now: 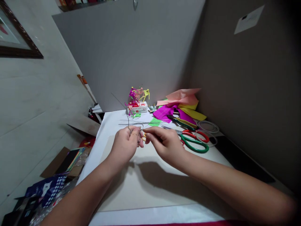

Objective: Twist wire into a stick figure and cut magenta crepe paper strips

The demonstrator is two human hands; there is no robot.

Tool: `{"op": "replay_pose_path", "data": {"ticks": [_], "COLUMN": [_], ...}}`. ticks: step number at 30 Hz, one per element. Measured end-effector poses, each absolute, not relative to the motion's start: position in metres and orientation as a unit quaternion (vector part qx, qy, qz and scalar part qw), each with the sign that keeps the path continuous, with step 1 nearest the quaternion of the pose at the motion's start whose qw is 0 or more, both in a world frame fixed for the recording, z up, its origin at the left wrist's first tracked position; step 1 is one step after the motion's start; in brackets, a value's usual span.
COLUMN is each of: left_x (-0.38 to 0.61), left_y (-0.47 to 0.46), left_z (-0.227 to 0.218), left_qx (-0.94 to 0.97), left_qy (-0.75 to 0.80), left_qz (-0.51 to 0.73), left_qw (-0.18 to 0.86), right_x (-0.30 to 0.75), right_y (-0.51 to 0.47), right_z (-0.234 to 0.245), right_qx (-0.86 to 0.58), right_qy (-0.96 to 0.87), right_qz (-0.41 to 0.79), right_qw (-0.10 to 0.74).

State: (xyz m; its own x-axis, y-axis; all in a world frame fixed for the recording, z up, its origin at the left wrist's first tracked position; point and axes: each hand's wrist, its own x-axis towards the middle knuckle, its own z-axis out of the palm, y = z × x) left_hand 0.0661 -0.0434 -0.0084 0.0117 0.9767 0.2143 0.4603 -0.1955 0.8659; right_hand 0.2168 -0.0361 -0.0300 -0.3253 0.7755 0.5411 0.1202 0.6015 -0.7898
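Head-worn view, close above the white table (160, 216), facing forward and down

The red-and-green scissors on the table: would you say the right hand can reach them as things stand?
Probably yes: the right hand sits close beside the scissors with nothing between them, though its fingers are pinched near the wire.

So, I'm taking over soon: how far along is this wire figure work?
Done: coloured wire figures stand on a white box. In hand: the left hand grips thin silver wire, the right hand pinching at it. Left: straight silver wires and crumpled magenta paper lie loose.
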Motion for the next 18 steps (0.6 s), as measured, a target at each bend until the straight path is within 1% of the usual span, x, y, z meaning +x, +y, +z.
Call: {"op": "replay_pose_path", "data": {"ticks": [2,4,7,9,12,18], "left_x": [0.0664,0.0668,0.0673,0.0671,0.0662,0.0663], "left_y": [-0.0455,-0.0476,-0.0497,-0.0503,-0.0508,-0.0541], "left_z": [-0.0089,-0.0090,-0.0081,-0.0072,-0.0057,-0.0023], "left_qx": [0.652,0.661,0.681,0.693,0.700,0.710], "left_qy": [0.562,0.565,0.575,0.575,0.572,0.568], "left_qz": [0.439,0.445,0.430,0.418,0.410,0.404], "left_qw": [0.260,0.213,0.139,0.118,0.125,0.098], "right_x": [0.2119,0.2083,0.2060,0.2059,0.2069,0.2096], "right_y": [-0.0354,-0.0348,-0.0340,-0.0336,-0.0333,-0.0332], "right_z": [-0.0300,-0.0309,-0.0339,-0.0363,-0.0384,-0.0379], "right_qx": [-0.287,-0.252,-0.200,-0.182,-0.169,-0.146], "right_qy": [-0.647,-0.548,-0.441,-0.393,-0.360,-0.377], "right_qz": [0.500,0.636,0.759,0.810,0.846,0.852], "right_qw": [0.500,0.482,0.436,0.396,0.355,0.331]}}
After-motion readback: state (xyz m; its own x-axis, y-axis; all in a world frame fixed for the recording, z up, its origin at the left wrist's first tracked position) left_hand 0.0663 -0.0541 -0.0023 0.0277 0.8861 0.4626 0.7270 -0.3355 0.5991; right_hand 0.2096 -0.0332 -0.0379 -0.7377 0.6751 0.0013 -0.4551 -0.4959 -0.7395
